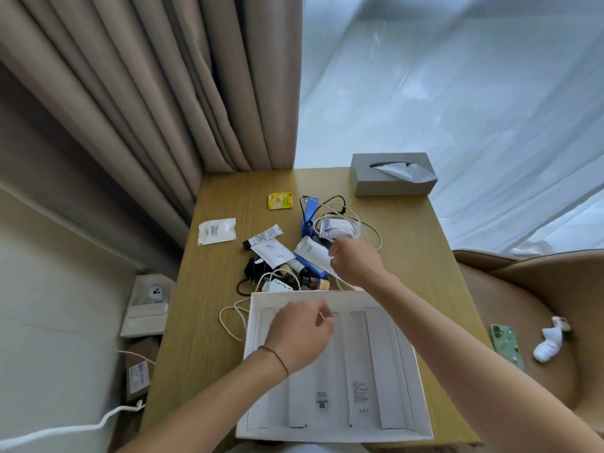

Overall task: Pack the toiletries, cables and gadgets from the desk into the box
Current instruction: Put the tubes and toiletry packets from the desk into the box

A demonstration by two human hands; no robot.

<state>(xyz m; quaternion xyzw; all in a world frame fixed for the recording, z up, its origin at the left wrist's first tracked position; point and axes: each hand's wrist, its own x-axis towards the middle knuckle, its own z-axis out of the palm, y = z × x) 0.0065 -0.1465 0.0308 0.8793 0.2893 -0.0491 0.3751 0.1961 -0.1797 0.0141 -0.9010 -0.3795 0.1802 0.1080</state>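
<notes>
An open white box (376,354) lies on the wooden desk (202,338) at its near edge. Only printed inner flaps show inside it. My left hand (299,331) hovers over the box's far left part, blurred, fingers curled; a thin pale sliver shows at the fingertips. My right hand (354,261) reaches past the box and pinches a white sachet (312,251) in the pile. Around it lie a white tube (263,237), small dark bottles (310,281), a white charger (277,286), a black adapter (256,266), coiled white cable (358,223) and a blue item (309,214).
A white packet (216,231) and a yellow tea bag (279,200) lie apart on the desk's far left. A grey tissue box (392,173) stands at the back right. Curtains hang behind. A phone (506,346) and white cloth (550,341) rest on the chair at right.
</notes>
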